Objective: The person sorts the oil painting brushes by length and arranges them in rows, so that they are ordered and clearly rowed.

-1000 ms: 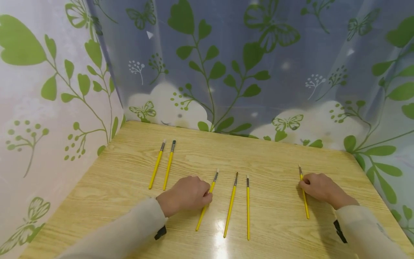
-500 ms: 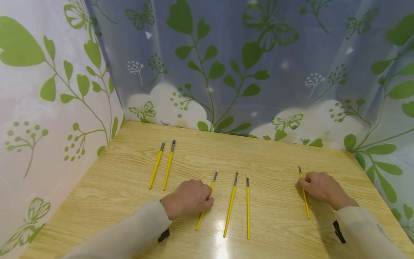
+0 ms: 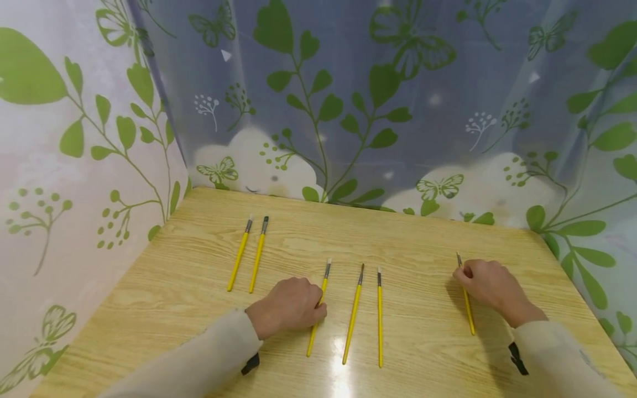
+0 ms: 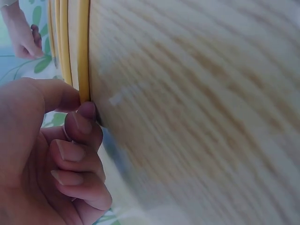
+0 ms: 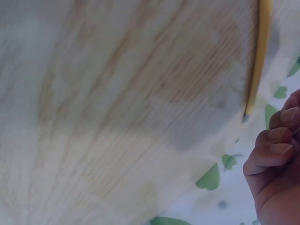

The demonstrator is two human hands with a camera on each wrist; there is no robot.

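On the wooden table (image 3: 164,309) lie several yellow-handled paintbrushes. My left hand (image 3: 288,304) pinches the handle of one paintbrush (image 4: 83,51) between thumb and forefinger, the other fingers curled. In the head view this brush (image 3: 312,337) lies slightly slanted, its pale bristles pointing away from me. My right hand (image 3: 492,284) hovers over the rightmost paintbrush (image 3: 469,318), fingers loosely curled. The right wrist view shows that brush (image 5: 259,56) lying apart from the visible fingers of the right hand (image 5: 276,173); thumb and forefinger are out of that frame.
Close right of the left hand lie a brown-tipped paintbrush (image 3: 353,323) and a white-tipped one (image 3: 380,326). Two more, one pale-tipped (image 3: 239,260) and one dark-tipped (image 3: 257,262), lie farther back on the left. A patterned curtain (image 3: 348,110) borders the table's back and sides.
The left hand's paintbrush has turned a little more upright, its bristle end going left and its handle end right. My right hand has lifted slightly off the rightmost paintbrush.
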